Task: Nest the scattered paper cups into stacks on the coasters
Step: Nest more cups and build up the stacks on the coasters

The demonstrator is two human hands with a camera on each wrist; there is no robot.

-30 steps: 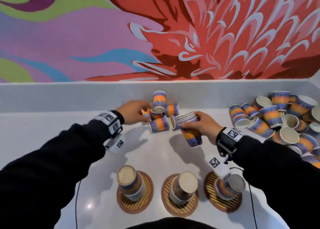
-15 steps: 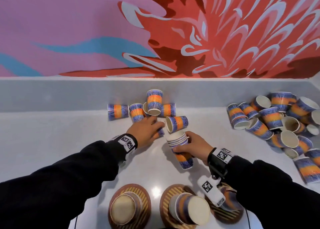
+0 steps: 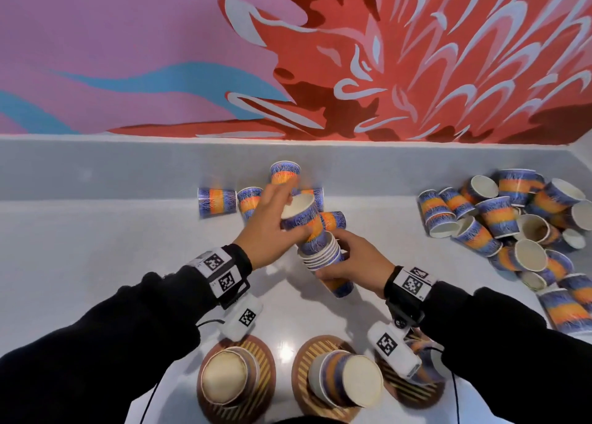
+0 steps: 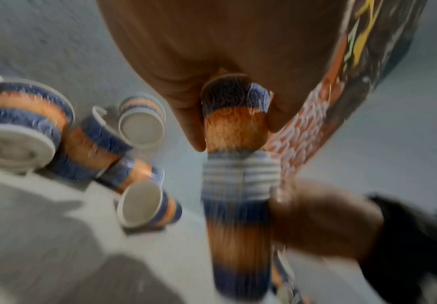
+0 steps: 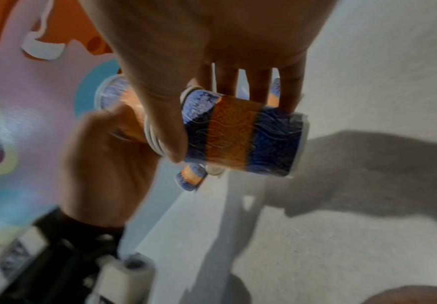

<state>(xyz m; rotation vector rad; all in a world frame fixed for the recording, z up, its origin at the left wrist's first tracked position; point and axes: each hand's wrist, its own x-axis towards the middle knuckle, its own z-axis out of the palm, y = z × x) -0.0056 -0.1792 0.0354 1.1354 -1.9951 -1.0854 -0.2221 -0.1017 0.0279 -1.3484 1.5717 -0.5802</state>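
Observation:
Blue-and-orange paper cups. My left hand (image 3: 278,222) grips a single cup (image 3: 301,218) tilted, with its base sitting in the mouth of a nested stack (image 3: 323,260). My right hand (image 3: 342,254) holds that stack tilted above the table. The left wrist view shows the single cup (image 4: 235,123) entering the stack (image 4: 238,205). The right wrist view shows thumb and fingers wrapped round the stack (image 5: 238,139). Three striped coasters (image 3: 266,375), (image 3: 299,369), (image 3: 400,388) at the near edge each carry an inverted cup stack; my right wrist camera partly hides the right one.
Several loose cups (image 3: 216,201) lie on their sides behind my hands, by the low grey back wall (image 3: 128,167). A big pile of cups (image 3: 512,218) fills the right side of the white table (image 3: 96,247). A painted mural wall rises behind.
My left hand lifted a cup from the loose group on the table and brought it to the mouth of the stack. My right hand tilted the stack toward it.

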